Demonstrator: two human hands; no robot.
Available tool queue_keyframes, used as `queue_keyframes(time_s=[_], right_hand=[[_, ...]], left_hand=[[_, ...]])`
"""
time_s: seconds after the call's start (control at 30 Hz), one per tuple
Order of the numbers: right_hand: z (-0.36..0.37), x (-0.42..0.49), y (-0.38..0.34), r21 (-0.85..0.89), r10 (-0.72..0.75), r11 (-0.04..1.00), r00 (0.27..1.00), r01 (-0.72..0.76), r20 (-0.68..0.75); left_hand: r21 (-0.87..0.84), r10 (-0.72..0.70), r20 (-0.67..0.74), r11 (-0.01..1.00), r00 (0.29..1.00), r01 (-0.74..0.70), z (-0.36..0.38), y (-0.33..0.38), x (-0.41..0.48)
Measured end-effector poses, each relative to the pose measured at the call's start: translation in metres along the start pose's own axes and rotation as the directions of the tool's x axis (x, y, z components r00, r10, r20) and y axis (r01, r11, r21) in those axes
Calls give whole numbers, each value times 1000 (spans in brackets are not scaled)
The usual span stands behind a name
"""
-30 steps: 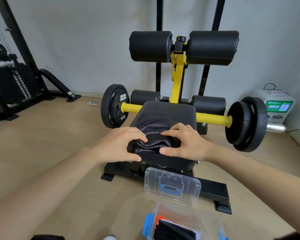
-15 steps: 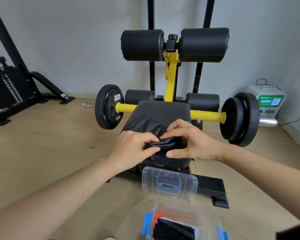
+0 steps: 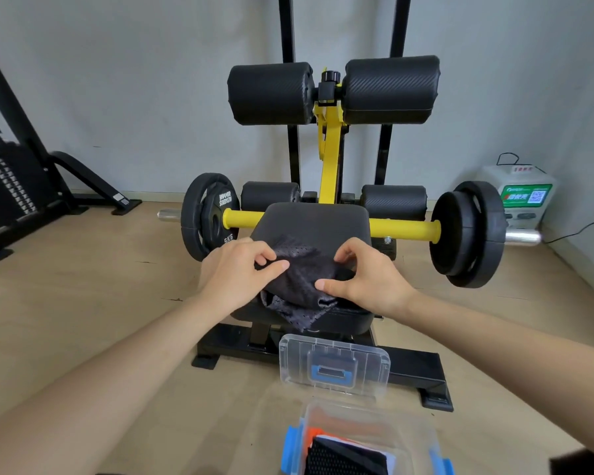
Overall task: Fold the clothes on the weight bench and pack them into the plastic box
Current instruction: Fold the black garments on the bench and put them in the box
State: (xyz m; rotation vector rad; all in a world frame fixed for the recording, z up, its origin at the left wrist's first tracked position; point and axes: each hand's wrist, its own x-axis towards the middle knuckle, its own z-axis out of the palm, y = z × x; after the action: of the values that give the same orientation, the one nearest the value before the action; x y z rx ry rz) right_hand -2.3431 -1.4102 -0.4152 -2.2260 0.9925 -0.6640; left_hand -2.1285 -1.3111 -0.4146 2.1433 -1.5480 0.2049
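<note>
A dark grey mesh garment (image 3: 300, 286) lies bunched on the black padded seat of the weight bench (image 3: 318, 222), one corner hanging over the seat's front edge. My left hand (image 3: 235, 274) pinches its left side between thumb and fingers. My right hand (image 3: 366, 279) pinches its right side, thumb pointing left across the cloth. On the floor in front of the bench stands the clear plastic box (image 3: 364, 437) with blue clips, holding folded black mesh and orange clothes. Its clear lid (image 3: 335, 365) leans upright behind it.
A yellow bar carries black weight plates (image 3: 206, 217) left and right (image 3: 468, 233) of the seat. Black roller pads (image 3: 333, 92) rise behind. A cable machine (image 3: 11, 186) stands at the left wall, a white device (image 3: 520, 197) with a cord at the right.
Both hands have gathered the mesh garment and lifted it slightly off the seat's front, so a corner now hangs down. The view has shifted a little.
</note>
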Motion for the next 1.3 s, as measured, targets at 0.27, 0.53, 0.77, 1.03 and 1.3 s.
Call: queue_keyframes(time_s=[0.27,0.53,0.77,1.03,1.3], right_hand=[[1,6,-5,-44,54,998,983,-47,177],[-9,-1,-2,-9,-30,999,981,32,190],[-17,-13,7,204,11,978,984,-47,178],[-38,-55,14,484,39,866,980,-129,193],[-4,-130,63,571,248,696,893,-434,376]], left_hand=[[-96,-148,198,981,969,170,0,-7,11],[-323,-201,206,910,958,261,-5,-1,-1],[-519,-121,56,845,991,132,-11,-3,-12],[-592,-19,-34,806,999,-5,-30,31,-52],[-591,-78,238,779,968,208,20,38,-122]])
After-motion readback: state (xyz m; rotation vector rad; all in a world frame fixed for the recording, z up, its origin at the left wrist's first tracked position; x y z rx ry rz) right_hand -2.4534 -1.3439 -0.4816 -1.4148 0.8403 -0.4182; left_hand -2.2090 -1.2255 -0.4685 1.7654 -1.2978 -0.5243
